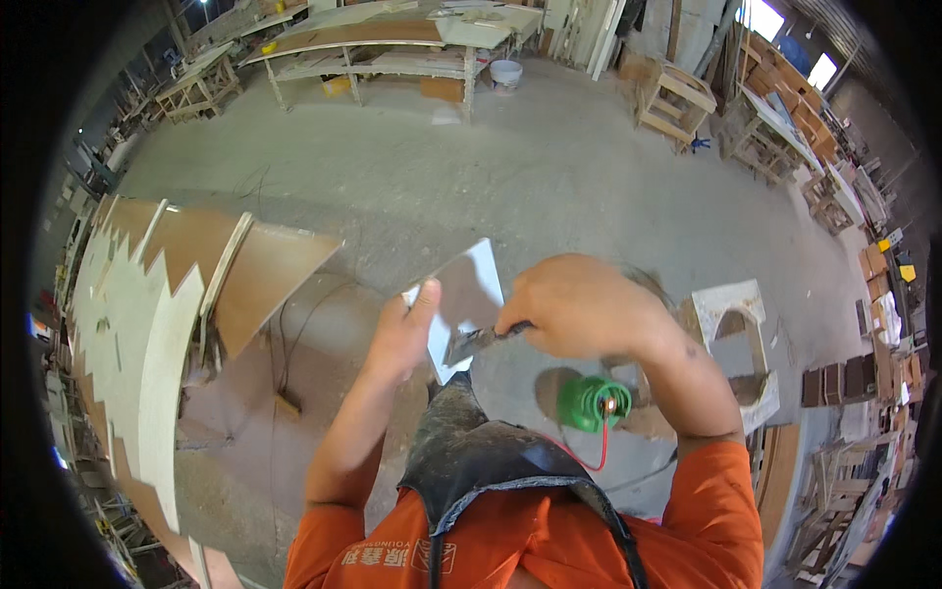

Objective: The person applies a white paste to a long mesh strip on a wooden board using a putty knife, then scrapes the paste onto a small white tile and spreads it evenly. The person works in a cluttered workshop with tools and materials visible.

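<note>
My left hand (402, 334) grips the left edge of a small white panel (466, 285), thumb on its face. The panel is tilted in front of my body, with a brownish-grey patch over part of its surface. My right hand (581, 306) is closed around the dark handle of a putty knife (475, 343). The knife's flat metal blade lies against or just over the panel's lower part; exact contact is hard to tell. Below the panel hangs my dark, stained apron (471, 442).
A green gas cylinder (586, 404) with a red hose stands on the floor right of me, beside a whitish frame (767, 398) with a curved opening. At left is a bench with a brown board (265, 270) and jagged pale pieces. Worktables (353, 37) line the back.
</note>
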### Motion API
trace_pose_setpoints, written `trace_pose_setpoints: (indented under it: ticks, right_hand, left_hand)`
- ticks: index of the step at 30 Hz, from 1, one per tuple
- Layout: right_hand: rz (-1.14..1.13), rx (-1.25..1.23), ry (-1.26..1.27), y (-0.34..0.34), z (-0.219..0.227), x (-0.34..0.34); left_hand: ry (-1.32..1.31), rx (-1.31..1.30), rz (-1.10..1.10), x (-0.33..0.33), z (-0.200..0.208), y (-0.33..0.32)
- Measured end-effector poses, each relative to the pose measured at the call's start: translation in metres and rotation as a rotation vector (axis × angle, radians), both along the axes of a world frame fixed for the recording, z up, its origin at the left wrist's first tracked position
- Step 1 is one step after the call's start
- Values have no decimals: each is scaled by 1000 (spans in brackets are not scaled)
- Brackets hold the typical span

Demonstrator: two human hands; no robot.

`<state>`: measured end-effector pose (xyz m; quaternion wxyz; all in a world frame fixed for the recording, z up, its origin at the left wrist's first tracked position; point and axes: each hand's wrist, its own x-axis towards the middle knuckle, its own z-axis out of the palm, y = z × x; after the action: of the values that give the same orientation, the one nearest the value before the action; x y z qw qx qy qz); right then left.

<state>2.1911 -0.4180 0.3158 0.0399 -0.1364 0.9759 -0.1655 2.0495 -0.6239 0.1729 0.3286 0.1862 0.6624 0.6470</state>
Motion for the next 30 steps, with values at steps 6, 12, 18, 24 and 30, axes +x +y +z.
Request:
trace_pose_setpoints:
  ticks: [6, 12, 18, 24, 30]
  right_hand:
    - [-393, -168, 308, 82, -52, -115]
    - [-717, -1624, -396, 132, -83, -207]
    - [-523, -1457, -199, 228, -91, -345]
    - [-249, -636, 52, 301, -79, -460]
    - [99, -498, -6, 399, -75, -600]
  left_hand:
    - [-395, 507, 322, -137, -5, 114]
    - [-56, 675, 539, -249, 1, 179]
    - [161, 524, 439, -338, -19, 221]
    - [278, 272, 592, -426, -45, 260]
    - [370, 268, 848, -539, -36, 333]
